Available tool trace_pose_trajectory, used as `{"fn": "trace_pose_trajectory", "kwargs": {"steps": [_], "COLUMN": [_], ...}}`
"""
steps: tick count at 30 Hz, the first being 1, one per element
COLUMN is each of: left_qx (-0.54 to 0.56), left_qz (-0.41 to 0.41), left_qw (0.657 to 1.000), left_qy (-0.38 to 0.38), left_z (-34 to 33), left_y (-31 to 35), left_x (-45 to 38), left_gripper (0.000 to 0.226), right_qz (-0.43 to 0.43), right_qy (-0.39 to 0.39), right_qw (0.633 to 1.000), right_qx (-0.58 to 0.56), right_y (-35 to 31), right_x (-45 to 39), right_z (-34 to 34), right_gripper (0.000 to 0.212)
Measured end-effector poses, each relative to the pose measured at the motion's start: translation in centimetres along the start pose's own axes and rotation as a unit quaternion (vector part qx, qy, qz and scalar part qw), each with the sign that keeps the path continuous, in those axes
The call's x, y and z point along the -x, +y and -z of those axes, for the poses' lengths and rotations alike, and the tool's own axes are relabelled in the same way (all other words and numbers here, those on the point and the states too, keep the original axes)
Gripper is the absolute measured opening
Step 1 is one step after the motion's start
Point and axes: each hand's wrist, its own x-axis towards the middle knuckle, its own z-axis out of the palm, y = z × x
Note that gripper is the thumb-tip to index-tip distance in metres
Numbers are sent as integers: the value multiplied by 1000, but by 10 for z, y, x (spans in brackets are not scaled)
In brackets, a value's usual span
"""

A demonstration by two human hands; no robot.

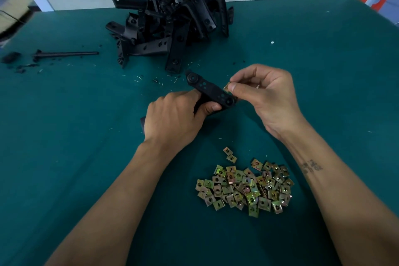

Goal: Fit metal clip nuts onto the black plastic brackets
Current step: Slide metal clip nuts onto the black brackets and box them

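A: Bracket in work — location?

B: One black bracket (212, 93) held above the green worktop (64, 136), centre of view, tilted so its far end points up and left. Flat face up, with round holes along it. Left hand (172, 119) grips its near part, fingers curled round, thumb lying along the lower edge.

A: Clip nut?

B: One metal clip nut (226, 87) sits at the bracket's right edge, near the nearer end. Right hand (265, 97) pinches it between thumb and forefinger; remaining fingers loosely curled. A ring shows on one finger. Whether the nut is seated on the edge or only touching it, cannot tell.

A: State of each grip, then?

B: Left: wrapped round the bracket. Right: pinched on the nut.

A: Stock?

B: Loose pile of clip nuts (245, 188) on the worktop near the person, below the hands, between the two forearms; yellowish metal, each with a hole. Two nuts lie just apart from its far edge. Heap of black brackets (172, 24) at the far side of the worktop, tangled, some standing on end.

A: Containers?

B: Both lots lie straight on the worktop.

A: Else?

B: A black rod (67, 53) lies far left, with dark fragments (13, 57) beside it. Small light slivers scattered between heap and hands
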Motion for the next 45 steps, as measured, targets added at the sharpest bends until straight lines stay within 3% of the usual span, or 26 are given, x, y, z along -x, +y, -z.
{"fn": "trace_pose_trajectory", "kwargs": {"steps": [15, 24, 34, 39, 45], "left_qx": [-12, -5, -12, -23, -26], "left_qz": [3, 3, 6, 9, 12], "left_qw": [1000, 1000, 1000, 1000, 1000], "left_qy": [-6, 7, 20, 16, 5], "left_z": [1, 0, 2, 2, 2], "left_y": [0, 0, 0, 0, 0], "left_x": [0, 2, 3, 4, 4], "left_gripper": [61, 64, 60, 63, 66], "right_qz": [-34, -91, -83, -71, -48], "right_qy": [-5, 37, 18, 12, -4], "right_qw": [999, 986, 983, 987, 985], "right_qx": [6, -136, -166, -146, -167], "right_y": [-3, 0, -2, -5, -5], "right_x": [0, 5, 9, 11, 13], "right_z": [0, -21, -24, -25, -26], "right_gripper": [16, 20, 39, 30, 38]}}
